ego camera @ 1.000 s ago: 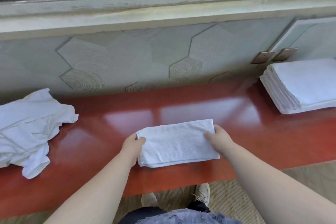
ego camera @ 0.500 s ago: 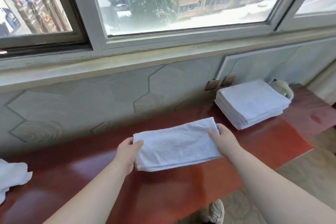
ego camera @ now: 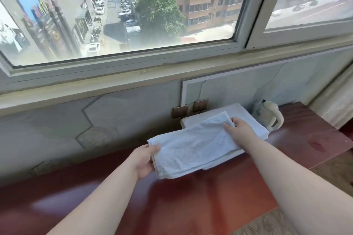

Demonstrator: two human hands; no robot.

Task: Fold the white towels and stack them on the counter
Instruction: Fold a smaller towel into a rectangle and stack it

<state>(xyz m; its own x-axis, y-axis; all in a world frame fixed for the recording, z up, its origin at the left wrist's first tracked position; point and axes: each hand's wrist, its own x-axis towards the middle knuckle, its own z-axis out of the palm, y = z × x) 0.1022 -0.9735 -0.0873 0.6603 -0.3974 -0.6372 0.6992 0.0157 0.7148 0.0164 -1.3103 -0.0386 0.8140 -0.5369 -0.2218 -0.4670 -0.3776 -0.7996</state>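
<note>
Red counter (ego camera: 191,206); folded towel (ego camera: 194,149) over stack (ego camera: 254,120) — left hand (ego camera: 143,160), right hand (ego camera: 240,131) pinching its ends

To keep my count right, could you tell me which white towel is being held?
The folded towel gripped at both ends by the left hand and right hand; the others lie flat in the stack.

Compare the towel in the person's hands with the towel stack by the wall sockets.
The held towel is gripped at its ends by the left hand and right hand; the stack rests on the counter. The held towel is one long, narrow folded piece; the stack is a broader, thicker pile. The held towel lies skewed across the stack's near side, its left end past the stack's edge. Both are white and folded.
</note>
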